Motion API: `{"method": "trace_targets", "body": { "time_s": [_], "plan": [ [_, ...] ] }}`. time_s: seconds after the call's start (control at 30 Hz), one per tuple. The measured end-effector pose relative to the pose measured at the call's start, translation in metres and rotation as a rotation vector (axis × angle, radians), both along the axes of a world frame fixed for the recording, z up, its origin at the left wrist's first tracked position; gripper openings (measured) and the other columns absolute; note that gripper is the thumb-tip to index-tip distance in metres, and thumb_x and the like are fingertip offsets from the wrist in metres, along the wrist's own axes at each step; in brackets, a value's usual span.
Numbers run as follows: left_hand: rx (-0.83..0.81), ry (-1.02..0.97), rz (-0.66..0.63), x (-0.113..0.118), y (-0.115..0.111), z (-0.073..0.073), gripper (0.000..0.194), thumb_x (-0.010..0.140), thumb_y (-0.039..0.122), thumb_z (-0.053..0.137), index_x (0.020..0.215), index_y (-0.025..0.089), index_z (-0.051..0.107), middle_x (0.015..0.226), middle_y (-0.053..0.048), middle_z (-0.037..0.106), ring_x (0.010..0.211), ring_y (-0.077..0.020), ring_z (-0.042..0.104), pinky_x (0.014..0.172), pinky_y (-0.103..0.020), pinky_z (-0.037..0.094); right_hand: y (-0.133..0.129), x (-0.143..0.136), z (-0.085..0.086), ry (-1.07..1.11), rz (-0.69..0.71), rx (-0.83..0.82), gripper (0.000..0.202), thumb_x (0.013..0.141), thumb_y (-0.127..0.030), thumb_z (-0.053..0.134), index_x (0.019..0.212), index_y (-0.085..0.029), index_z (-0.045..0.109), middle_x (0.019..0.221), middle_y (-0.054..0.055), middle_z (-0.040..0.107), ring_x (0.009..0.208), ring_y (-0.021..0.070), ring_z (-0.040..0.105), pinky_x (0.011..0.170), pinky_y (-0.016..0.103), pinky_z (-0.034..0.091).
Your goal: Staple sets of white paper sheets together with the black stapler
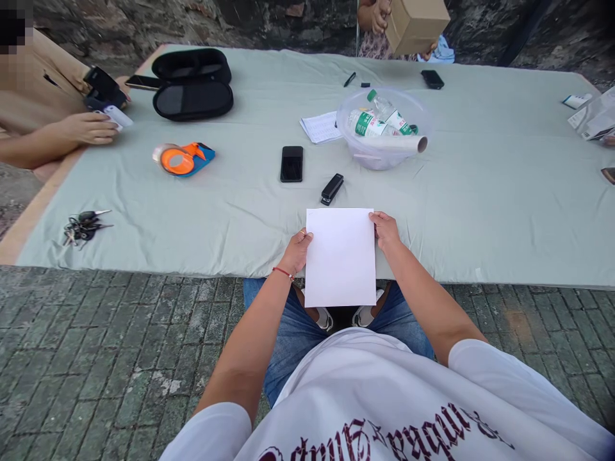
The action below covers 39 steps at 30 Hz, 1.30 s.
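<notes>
A blank white sheet of paper [341,259] is held between my two hands, its lower part reaching past the table's front edge over my lap. Whether it is one sheet or a thin stack, I cannot tell. My left hand [297,251] pinches the left edge, thumb on top. At the upper right corner, my right hand [385,230] grips the paper the same way. Just beyond the paper's top edge lies a black stapler [332,189]. A black smartphone [291,164] rests a little farther back, to the left of the stapler.
On the cloth-covered table [490,192] stand a plastic basin [379,160] of bottles, printed sheets [319,127], an orange tape dispenser [182,159], keys [82,227] and an open black case [193,102]. One person [48,109] sits at left; another holds a cardboard box [417,25] across the table.
</notes>
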<state>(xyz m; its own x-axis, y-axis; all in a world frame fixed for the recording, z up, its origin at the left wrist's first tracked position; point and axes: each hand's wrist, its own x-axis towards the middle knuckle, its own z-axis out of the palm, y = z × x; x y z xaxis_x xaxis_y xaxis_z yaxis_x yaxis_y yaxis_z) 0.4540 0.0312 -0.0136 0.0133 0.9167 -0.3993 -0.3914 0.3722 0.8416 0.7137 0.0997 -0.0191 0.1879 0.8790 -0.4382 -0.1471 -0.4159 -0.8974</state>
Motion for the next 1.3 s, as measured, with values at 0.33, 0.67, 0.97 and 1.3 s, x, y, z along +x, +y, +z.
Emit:
{"method": "trace_targets", "body": {
  "time_s": [0.33, 0.67, 0.97, 1.3],
  "plan": [
    [-0.002, 0.003, 0.001, 0.0, -0.001, 0.001, 0.032, 0.072, 0.036, 0.076, 0.094, 0.019, 0.063, 0.095, -0.005, 0.072, 0.105, -0.0258, 0.066, 0.093, -0.04, 0.052, 0.001, -0.001, -0.001, 0.019, -0.029, -0.009, 0.031, 0.062, -0.041, 0.077, 0.084, -0.021, 0.067, 0.079, 0.0, 0.068, 0.068, 0.0142, 0.059, 0.061, 0.028, 0.047],
    [0.05, -0.017, 0.097, -0.008, 0.012, 0.011, 0.032, 0.07, 0.044, 0.081, 0.079, 0.019, 0.064, 0.084, -0.004, 0.071, 0.098, -0.023, 0.066, 0.092, -0.036, 0.052, -0.004, 0.0, 0.0, 0.011, 0.025, 0.043, 0.033, 0.062, -0.045, 0.078, 0.083, -0.021, 0.069, 0.076, -0.002, 0.067, 0.067, 0.0132, 0.057, 0.064, 0.028, 0.047],
    [0.035, 0.151, 0.25, 0.004, 0.024, -0.002, 0.028, 0.07, 0.04, 0.078, 0.081, 0.017, 0.066, 0.072, -0.001, 0.066, 0.08, -0.0201, 0.064, 0.076, -0.032, 0.051, -0.007, -0.006, 0.003, -0.03, 0.028, 0.053, 0.029, 0.065, -0.044, 0.074, 0.081, -0.02, 0.068, 0.076, -0.002, 0.066, 0.067, 0.0134, 0.056, 0.065, 0.028, 0.047],
    [-0.012, 0.162, 0.291, 0.008, 0.021, 0.003, 0.022, 0.072, 0.036, 0.074, 0.079, 0.017, 0.065, 0.07, -0.001, 0.064, 0.07, -0.0177, 0.061, 0.069, -0.031, 0.049, -0.004, -0.006, 0.007, -0.016, 0.022, 0.019, 0.027, 0.066, -0.044, 0.075, 0.075, -0.02, 0.067, 0.071, -0.002, 0.061, 0.063, 0.0123, 0.051, 0.061, 0.028, 0.042]
  ]
}}
